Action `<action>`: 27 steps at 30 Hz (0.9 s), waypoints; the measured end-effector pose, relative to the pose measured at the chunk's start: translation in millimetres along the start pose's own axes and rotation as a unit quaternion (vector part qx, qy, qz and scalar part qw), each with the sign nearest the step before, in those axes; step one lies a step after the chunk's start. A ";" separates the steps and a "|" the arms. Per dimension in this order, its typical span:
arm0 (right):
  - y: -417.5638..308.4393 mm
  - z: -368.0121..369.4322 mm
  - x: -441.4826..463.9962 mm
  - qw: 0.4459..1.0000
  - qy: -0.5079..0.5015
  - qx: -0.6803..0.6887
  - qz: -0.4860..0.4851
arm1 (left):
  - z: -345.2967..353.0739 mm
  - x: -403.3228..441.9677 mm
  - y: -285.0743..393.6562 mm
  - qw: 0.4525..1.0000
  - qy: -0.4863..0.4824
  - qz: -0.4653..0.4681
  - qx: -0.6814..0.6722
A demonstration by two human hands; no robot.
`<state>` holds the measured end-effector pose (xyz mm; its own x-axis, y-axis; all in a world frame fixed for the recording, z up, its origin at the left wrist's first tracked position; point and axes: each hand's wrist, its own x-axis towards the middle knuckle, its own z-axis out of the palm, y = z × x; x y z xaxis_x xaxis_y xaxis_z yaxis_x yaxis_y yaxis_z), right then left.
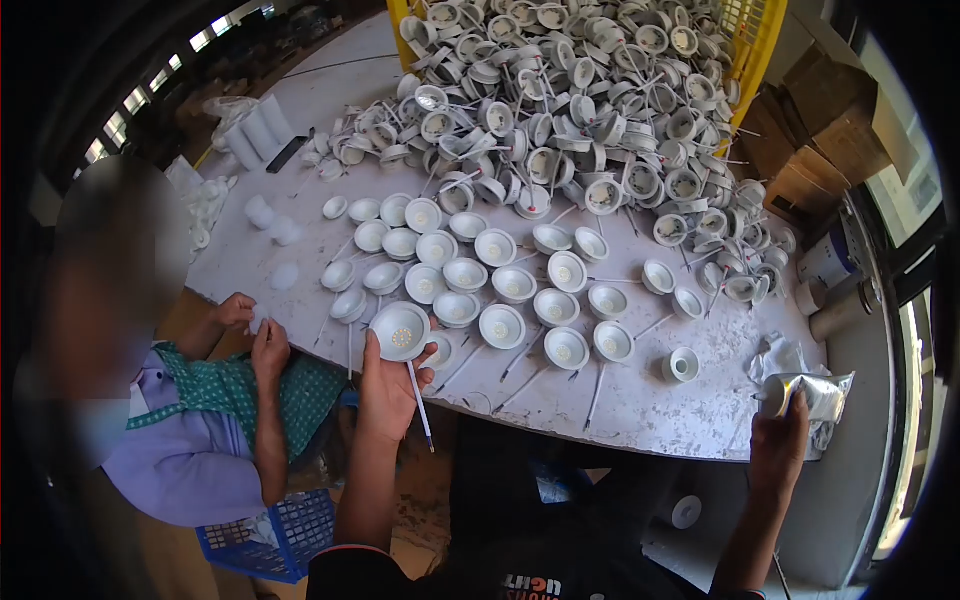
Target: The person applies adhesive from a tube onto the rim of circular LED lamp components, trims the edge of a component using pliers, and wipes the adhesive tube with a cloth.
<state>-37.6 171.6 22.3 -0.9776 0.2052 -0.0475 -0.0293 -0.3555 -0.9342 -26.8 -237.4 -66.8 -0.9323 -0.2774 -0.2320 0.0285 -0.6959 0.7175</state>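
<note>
My left hand (388, 395) holds up a white lamp cup (400, 331) with small yellow dots inside, its wire hanging down past my palm. Over at the table's right front edge, my right hand (780, 435) is wrapped round a silvery cylindrical container (790, 396). Crumpled clear plastic (775, 358) lies just behind it. Several white lamp cups (502, 326) stand in loose rows on the table, open side up, with wires trailing toward the front edge. A small white ring-shaped part (681, 365) sits apart from them, to the right.
A large heap of lamp housings (560, 110) spills from a yellow crate (755, 60). At the left a co-worker (190, 430) sits with both hands at the table edge. A phone (287, 154), cardboard boxes (835, 115) and a blue basket (300, 535) are around.
</note>
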 end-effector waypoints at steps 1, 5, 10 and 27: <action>4.7 3.2 3.2 1.000 0.022 0.013 0.004 | -21.1 6.8 9.6 0.999 0.040 0.025 0.003; 17.6 -0.3 12.6 1.000 -0.016 0.001 -0.008 | -94.5 35.7 43.7 0.984 0.134 0.085 0.082; 22.8 2.5 15.2 1.000 0.014 -0.009 -0.001 | -168.1 75.3 70.0 0.958 0.227 0.106 0.140; 26.1 -4.5 13.1 1.000 0.000 -0.024 -0.003 | -224.8 130.5 96.9 0.785 0.408 0.140 0.445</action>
<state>-50.2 169.2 -4.3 -0.9772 0.2082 -0.0419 -0.0253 -0.3101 -0.9504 -64.7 -489.9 -175.2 -0.3836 -0.9211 -0.0664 -0.4102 0.1056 0.9059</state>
